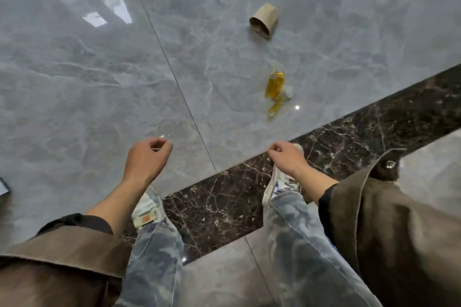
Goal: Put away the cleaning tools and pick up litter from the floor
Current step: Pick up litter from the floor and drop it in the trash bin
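Observation:
Two pieces of litter lie on the glossy grey floor ahead of me. A brown paper cup (264, 20) rests on its side, its mouth facing me. Nearer, a crumpled yellow wrapper (274, 88) lies with a small white scrap beside it. My left hand (146, 157) hangs at lower centre-left, fingers loosely curled, holding nothing. My right hand (287, 158) hangs at lower centre-right, fingers also curled in and empty, about a forearm's length short of the wrapper. No cleaning tool is in view.
A dark marble strip (224, 197) crosses the floor diagonally under my feet (147, 209). Grey tiles (74, 82) stretch ahead, with a thin seam running up the middle. A dark flat edge (3, 185) pokes in at the far left.

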